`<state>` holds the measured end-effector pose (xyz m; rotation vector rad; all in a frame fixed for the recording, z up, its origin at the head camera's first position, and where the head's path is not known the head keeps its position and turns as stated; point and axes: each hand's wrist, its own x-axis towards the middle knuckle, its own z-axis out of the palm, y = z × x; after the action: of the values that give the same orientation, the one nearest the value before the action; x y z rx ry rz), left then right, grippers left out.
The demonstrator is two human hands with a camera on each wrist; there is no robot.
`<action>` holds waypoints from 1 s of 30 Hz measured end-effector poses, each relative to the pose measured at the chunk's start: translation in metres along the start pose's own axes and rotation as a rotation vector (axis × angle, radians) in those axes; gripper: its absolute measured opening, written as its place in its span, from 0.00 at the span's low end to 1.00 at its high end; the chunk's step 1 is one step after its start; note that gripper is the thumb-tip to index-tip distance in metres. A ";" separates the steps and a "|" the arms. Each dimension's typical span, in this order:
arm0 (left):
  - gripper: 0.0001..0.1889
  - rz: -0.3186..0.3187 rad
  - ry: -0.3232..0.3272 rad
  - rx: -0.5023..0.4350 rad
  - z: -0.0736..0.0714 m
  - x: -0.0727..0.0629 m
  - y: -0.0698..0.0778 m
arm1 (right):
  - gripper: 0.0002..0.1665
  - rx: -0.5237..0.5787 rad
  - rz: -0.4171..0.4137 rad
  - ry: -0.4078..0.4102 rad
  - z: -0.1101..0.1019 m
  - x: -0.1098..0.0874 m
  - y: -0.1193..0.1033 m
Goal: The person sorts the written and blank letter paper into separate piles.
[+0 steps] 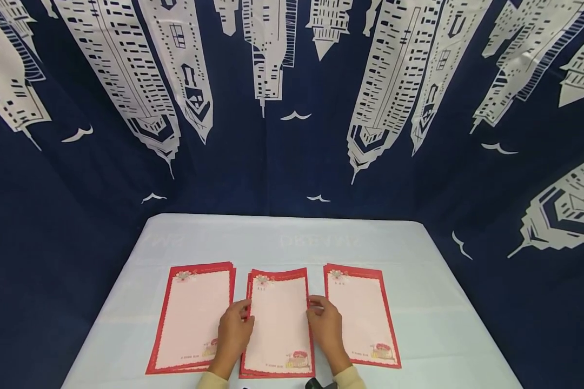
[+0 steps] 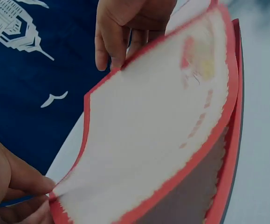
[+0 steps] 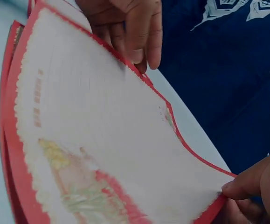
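Observation:
Between my two hands is a red-bordered sheet of paper [image 1: 279,324], pale pink inside with a small picture near its lower right corner. My left hand [image 1: 236,332] pinches its left edge between thumb and fingers. Its right edge is pinched by my right hand [image 1: 327,327]. Both wrist views show the sheet bowed, its near edge lifted off the red-edged paper beneath [image 2: 235,116]. In the right wrist view, the left hand's fingertips [image 3: 135,55] grip the far long side, while the right thumb [image 3: 239,184] presses near a corner.
A stack of matching sheets [image 1: 194,319] lies left of the middle one, another stack [image 1: 360,319] to its right. All rest on a white-covered table [image 1: 448,324]. A dark blue cloth [image 1: 292,156] with white buildings hangs behind. A black object [image 1: 319,383] shows at the bottom edge.

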<state>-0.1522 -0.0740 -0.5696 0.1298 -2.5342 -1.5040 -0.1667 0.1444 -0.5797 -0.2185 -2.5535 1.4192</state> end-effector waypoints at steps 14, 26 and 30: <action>0.18 0.023 -0.051 -0.157 0.036 0.019 0.011 | 0.16 0.106 0.137 0.050 -0.045 0.015 0.008; 0.15 0.104 -0.117 -0.252 0.110 0.026 0.048 | 0.17 -0.009 0.177 0.206 -0.108 0.033 0.031; 0.15 0.113 -0.146 -0.248 0.132 0.022 0.058 | 0.17 -0.088 0.185 0.253 -0.126 0.036 0.039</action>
<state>-0.1995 0.0631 -0.5778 -0.1611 -2.3878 -1.8238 -0.1680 0.2766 -0.5439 -0.6216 -2.4377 1.2466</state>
